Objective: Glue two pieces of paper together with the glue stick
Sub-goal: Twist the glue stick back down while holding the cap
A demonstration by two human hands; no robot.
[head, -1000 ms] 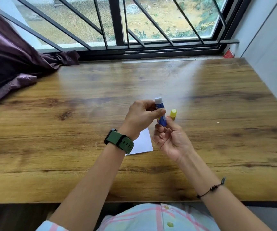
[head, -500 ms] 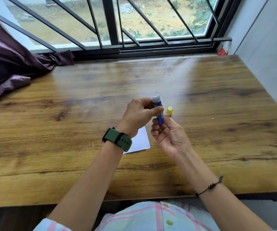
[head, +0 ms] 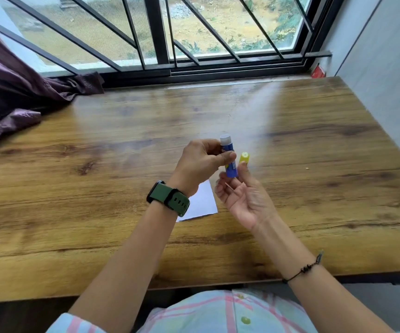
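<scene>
Barred window behind, and a wood-grain tabletop (head: 74, 188) carries everything. Up above it, the left hand (head: 200, 164) curls thumb and fingers round a blue cylindrical glue stick (head: 229, 162), white glue end uppermost and uncapped. The right hand (head: 242, 195) sits just under its base, fingers loosely bent; whether they turn the base, I cannot tell. Its yellow plastic cap (head: 244, 157) stands beside. White paper (head: 203, 200) lies below the left wrist, mostly hidden. Risks: over-extended glue snapping, the cap being knocked away, unweighted paper sliding under the first stroke.
</scene>
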